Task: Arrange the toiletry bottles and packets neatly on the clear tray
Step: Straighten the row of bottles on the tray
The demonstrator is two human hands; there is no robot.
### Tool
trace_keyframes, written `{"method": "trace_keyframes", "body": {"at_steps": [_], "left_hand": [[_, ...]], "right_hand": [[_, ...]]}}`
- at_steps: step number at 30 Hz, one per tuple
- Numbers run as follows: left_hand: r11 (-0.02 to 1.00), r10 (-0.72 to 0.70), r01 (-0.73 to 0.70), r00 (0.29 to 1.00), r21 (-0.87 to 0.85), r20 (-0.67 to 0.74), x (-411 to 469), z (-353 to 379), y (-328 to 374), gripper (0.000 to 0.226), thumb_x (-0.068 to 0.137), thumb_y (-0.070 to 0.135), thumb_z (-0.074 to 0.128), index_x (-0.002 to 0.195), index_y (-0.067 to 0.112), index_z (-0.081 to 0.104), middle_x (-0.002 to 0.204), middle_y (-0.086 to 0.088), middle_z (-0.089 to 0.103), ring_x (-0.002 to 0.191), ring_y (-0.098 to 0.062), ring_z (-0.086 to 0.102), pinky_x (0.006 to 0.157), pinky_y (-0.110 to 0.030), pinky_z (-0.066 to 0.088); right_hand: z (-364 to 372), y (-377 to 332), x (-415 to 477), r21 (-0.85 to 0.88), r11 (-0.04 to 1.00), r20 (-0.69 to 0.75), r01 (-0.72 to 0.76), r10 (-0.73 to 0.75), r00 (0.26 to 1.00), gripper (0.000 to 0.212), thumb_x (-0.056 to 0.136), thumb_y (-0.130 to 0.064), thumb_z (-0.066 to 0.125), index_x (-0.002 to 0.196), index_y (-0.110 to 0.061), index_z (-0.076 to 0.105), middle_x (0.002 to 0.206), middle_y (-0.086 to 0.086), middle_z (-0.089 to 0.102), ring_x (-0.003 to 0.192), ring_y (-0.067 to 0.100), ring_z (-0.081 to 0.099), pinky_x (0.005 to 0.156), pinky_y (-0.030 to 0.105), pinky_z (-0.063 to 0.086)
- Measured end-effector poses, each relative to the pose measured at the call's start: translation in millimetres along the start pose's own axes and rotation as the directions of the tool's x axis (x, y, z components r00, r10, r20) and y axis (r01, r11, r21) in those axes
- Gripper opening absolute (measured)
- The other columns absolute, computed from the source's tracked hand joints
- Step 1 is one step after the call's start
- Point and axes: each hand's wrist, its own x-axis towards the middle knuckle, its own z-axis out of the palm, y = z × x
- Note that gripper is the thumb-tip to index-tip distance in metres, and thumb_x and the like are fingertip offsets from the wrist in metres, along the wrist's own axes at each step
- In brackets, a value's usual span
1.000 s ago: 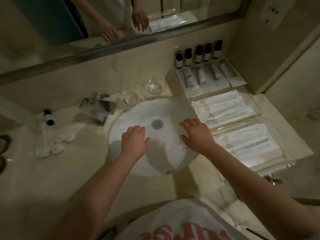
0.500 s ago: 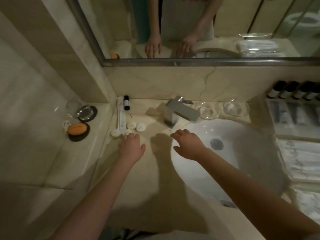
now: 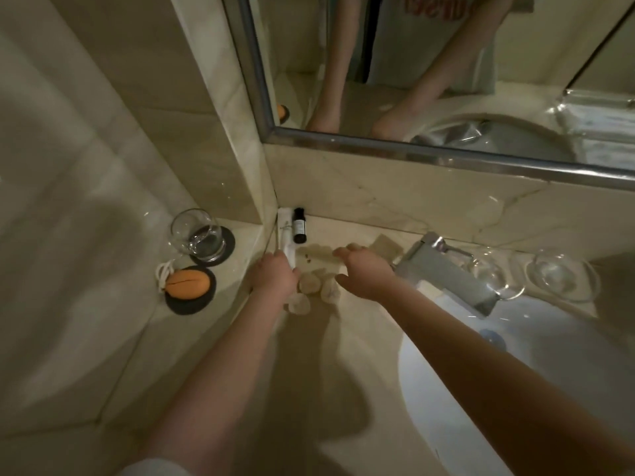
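Observation:
A small dark bottle (image 3: 299,225) and a long white packet (image 3: 284,231) lie in the counter's back left corner, against the wall. Several round white packets (image 3: 311,285) are scattered just in front of them. My left hand (image 3: 275,278) covers the near end of the long packet, its fingers bent down over it; whether they grip it is hidden. My right hand (image 3: 364,273) hovers over the round packets with fingers spread and holds nothing. The clear tray shows only as a reflection in the mirror (image 3: 599,113) at the far right.
A drinking glass (image 3: 197,235) and an orange object (image 3: 187,282) sit on dark coasters on the left ledge. The tap (image 3: 446,273) juts over the white sink (image 3: 536,383) to the right, with two glass dishes (image 3: 563,274) behind it.
My view swung left from the sink and the tray to the counter's left corner. Both hands moved left and forward; the left now reaches the long packet, the right is above the round packets.

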Motion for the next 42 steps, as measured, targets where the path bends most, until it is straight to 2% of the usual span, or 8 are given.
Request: {"method": "trace_keyframes", "body": {"at_steps": [6,10,12,14,19,26,33,42], "left_hand": [[0.920,-0.196,0.217,0.976,-0.326,0.096,30,6,-2,0.033,0.086,0.025,0.061,0.113,0.007,0.052,0.111,-0.013,0.063,0.096,-0.032,0.062,0.065,-0.029,0.041],[0.850,-0.245,0.302,0.952,-0.432,0.185,43,10,-9,0.021,0.090,0.020,0.054,0.107,0.008,0.060,0.077,-0.002,0.057,0.059,-0.015,0.053,0.045,-0.024,0.037],[0.877,-0.215,0.274,0.959,-0.395,0.187,48,12,-12,0.025,0.093,0.021,0.052,0.111,0.005,0.059,0.082,0.000,0.056,0.065,-0.016,0.053,0.055,-0.023,0.040],[0.911,-0.174,0.235,0.964,-0.340,0.201,52,13,-15,0.029,0.094,0.025,0.052,0.115,0.004,0.057,0.106,-0.009,0.061,0.092,-0.026,0.059,0.072,-0.027,0.041],[0.875,-0.146,0.235,0.962,-0.423,0.232,57,15,-20,0.034,0.095,0.027,0.050,0.123,0.008,0.053,0.126,-0.015,0.056,0.115,-0.033,0.053,0.091,-0.037,0.042],[0.773,-0.132,0.208,0.977,-0.599,0.169,35,8,-17,0.026,0.094,0.022,0.046,0.117,0.014,0.055,0.085,-0.002,0.058,0.071,-0.016,0.056,0.056,-0.026,0.044],[0.738,-0.086,0.127,0.992,-0.663,0.093,-16,-8,10,0.035,0.095,0.029,0.045,0.127,0.016,0.048,0.099,-0.003,0.058,0.081,-0.019,0.058,0.066,-0.032,0.051],[0.664,0.078,-0.104,0.994,-0.740,-0.070,-106,-8,66,0.009,0.093,0.023,0.049,0.099,0.017,0.051,0.085,-0.002,0.056,0.074,-0.018,0.054,0.059,-0.027,0.042]], "right_hand": [[-1,-9,48,0.143,0.989,0.032,-0.030,0.026,0.999,0.053,0.089,-0.028,0.054,0.138,-0.014,0.038,0.131,0.011,0.050,0.116,0.030,0.051,0.090,0.037,0.046],[-15,-32,83,0.302,0.948,-0.003,-0.098,0.103,0.995,0.043,0.092,-0.026,0.051,0.131,-0.007,0.045,0.125,0.014,0.056,0.111,0.030,0.055,0.086,0.035,0.045],[-18,-44,102,0.356,0.921,-0.006,-0.157,0.170,0.985,0.035,0.093,-0.026,0.046,0.122,-0.007,0.050,0.114,0.013,0.061,0.097,0.029,0.058,0.076,0.034,0.046],[-16,-54,120,0.406,0.881,0.026,-0.243,0.254,0.967,0.033,0.091,-0.028,0.048,0.118,-0.009,0.049,0.105,0.008,0.061,0.088,0.026,0.058,0.071,0.033,0.047],[-8,-62,141,0.402,0.852,0.087,-0.336,0.330,0.940,0.035,0.086,-0.017,0.056,0.119,-0.008,0.052,0.119,0.012,0.060,0.111,0.029,0.058,0.087,0.034,0.049],[-11,-44,118,0.517,0.807,0.038,-0.284,0.309,0.950,0.026,0.089,-0.015,0.048,0.111,-0.005,0.057,0.108,0.013,0.063,0.098,0.028,0.062,0.073,0.032,0.049],[-24,-22,37,0.816,0.563,-0.079,-0.129,0.330,0.941,0.032,0.086,-0.016,0.060,0.113,-0.008,0.046,0.101,0.008,0.058,0.093,0.029,0.061,0.083,0.047,0.053],[-47,20,-97,0.882,0.466,-0.276,0.060,0.410,0.870,0.031,0.082,-0.013,0.063,0.110,-0.014,0.050,0.073,-0.002,0.052,0.072,0.016,0.054,0.084,0.049,0.052]]}}
